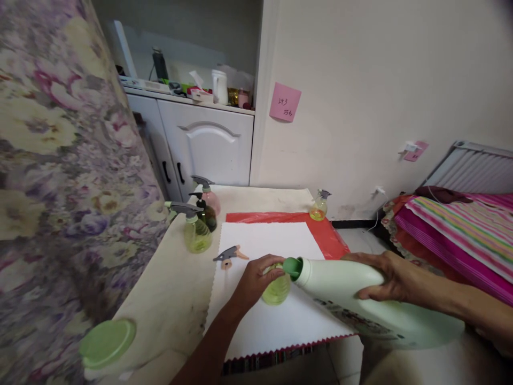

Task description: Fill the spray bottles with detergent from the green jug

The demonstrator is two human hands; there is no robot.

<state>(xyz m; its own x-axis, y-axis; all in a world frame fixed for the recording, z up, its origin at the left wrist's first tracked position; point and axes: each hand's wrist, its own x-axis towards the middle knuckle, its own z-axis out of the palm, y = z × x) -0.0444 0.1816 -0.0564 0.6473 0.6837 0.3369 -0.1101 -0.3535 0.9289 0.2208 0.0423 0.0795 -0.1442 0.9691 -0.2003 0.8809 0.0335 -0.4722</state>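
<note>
My right hand (395,278) grips a large pale green detergent bottle (344,277), tipped nearly on its side. Its green spout (292,267) points left, right at the top of a small yellow-green spray bottle body (276,289). Around the neck of that small bottle my left hand (260,275) is closed, keeping it on the white sheet (276,240). Whether liquid is flowing cannot be made out. A grey and orange spray trigger head (231,255) lies loose on the sheet, left of the small bottle.
At the table's left stand a green spray bottle (197,235), a dark pump bottle (208,216) and a pink spray bottle (212,200). Another spray bottle (319,206) with orange liquid sits at the far right corner. A green lid (107,342) is near left; a bed (452,230) stands right.
</note>
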